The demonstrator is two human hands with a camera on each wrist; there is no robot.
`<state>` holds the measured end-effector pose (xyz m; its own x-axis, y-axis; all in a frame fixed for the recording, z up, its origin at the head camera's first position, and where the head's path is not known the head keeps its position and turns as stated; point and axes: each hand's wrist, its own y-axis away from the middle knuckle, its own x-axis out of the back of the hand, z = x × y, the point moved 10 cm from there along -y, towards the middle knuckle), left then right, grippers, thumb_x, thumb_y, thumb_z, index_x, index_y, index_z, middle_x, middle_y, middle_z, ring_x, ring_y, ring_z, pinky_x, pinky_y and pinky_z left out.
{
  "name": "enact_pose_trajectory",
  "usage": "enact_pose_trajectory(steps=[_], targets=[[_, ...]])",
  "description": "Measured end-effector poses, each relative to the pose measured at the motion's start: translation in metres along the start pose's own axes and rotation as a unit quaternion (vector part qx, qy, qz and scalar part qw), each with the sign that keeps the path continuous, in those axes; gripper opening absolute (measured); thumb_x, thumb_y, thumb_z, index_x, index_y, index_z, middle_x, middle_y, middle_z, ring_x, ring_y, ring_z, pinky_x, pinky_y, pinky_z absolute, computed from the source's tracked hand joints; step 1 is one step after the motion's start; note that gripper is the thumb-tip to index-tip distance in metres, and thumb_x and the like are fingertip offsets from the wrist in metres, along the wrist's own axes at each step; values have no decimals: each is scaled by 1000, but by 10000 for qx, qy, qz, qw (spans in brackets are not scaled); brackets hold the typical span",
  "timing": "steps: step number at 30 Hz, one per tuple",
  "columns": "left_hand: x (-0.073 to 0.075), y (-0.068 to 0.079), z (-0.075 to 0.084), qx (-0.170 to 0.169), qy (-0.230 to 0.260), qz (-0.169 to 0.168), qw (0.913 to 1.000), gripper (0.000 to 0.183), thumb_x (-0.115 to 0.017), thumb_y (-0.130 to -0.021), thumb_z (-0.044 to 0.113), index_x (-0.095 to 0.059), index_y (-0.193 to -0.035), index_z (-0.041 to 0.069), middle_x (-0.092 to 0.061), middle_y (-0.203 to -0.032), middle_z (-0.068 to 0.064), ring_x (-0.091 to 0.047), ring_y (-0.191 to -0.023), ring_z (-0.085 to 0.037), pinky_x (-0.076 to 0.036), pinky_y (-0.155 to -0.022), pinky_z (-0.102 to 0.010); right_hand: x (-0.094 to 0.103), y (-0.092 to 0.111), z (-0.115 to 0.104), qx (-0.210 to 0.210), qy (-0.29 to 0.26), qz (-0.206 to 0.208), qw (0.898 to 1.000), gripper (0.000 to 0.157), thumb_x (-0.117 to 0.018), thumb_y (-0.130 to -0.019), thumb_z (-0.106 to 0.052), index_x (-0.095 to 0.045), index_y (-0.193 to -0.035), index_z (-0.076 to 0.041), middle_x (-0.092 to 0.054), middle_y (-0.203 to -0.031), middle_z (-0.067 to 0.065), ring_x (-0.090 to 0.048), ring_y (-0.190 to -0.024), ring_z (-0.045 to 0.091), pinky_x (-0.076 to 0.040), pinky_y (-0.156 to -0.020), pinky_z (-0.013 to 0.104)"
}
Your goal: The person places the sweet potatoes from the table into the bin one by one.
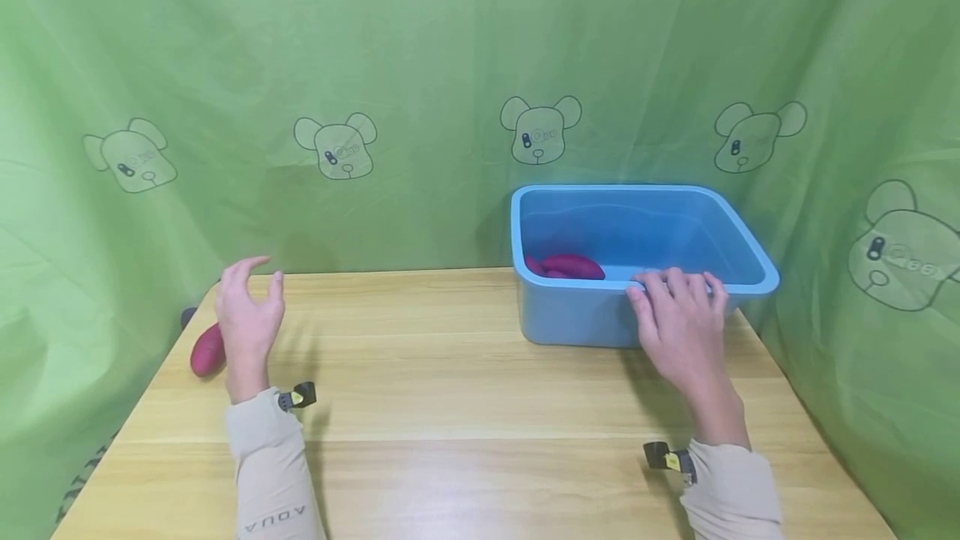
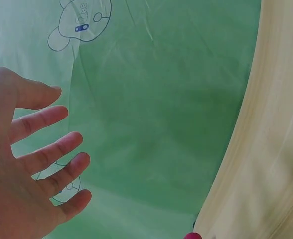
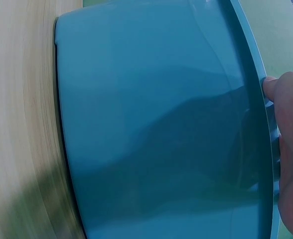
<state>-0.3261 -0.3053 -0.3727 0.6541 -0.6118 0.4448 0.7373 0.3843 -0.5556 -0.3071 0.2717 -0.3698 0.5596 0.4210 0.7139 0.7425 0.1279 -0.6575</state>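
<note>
My left hand (image 1: 250,319) is raised over the left side of the table, its fingers spread and relaxed, holding nothing. Beside it, partly hidden by the wrist, lies a smooth dark-pink oblong thing (image 1: 207,352), perhaps a sweet potato. Only its tip (image 2: 193,235) shows in the left wrist view. My right hand (image 1: 684,327) grips the near rim of a blue plastic bin (image 1: 577,315), fingers curled over the edge and thumb on the outer side, as the right wrist view also shows. Several similar dark-pink things (image 1: 572,266) lie inside the bin at its left.
A small dark purple thing (image 1: 187,317) sits at the table's left edge, mostly hidden. The wooden table (image 1: 420,390) runs back to a green curtain (image 1: 420,40) with bear-head prints, which also hangs at both sides.
</note>
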Motion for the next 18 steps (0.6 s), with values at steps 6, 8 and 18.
enact_pose_trajectory(steps=[6, 8, 18], targets=[[0, 0, -8, 111, -43, -62, 9999, 38, -64, -100, 21, -63, -133, 4, -55, -142, -18, -46, -136, -36, -31, -118, -54, -3, 0, 2, -42, 36, -98, 9999, 32, -49, -108, -32, -65, -118, -6, -59, -112, 19, -46, -116, 44, -14, -114, 70], [0, 1, -11, 161, -88, -121, 9998, 39, -63, -100, 21, -63, -135, 4, -54, -144, -18, -45, -137, -37, -29, -118, -54, -3, 0, 3, -55, 40, -115, 9999, 33, -49, -108, -33, -65, -118, -6, -59, -112, 19, -46, -116, 44, -14, -114, 69], [5, 1, -24, 486, -306, -298, 9979, 42, -64, -101, 21, -59, -140, 6, -49, -150, -19, -40, -141, -41, -21, -120, -59, -1, 1, 2, -42, 56, -47, 10000, 33, -48, -108, -33, -65, -118, -7, -60, -112, 18, -47, -116, 43, -15, -114, 69]])
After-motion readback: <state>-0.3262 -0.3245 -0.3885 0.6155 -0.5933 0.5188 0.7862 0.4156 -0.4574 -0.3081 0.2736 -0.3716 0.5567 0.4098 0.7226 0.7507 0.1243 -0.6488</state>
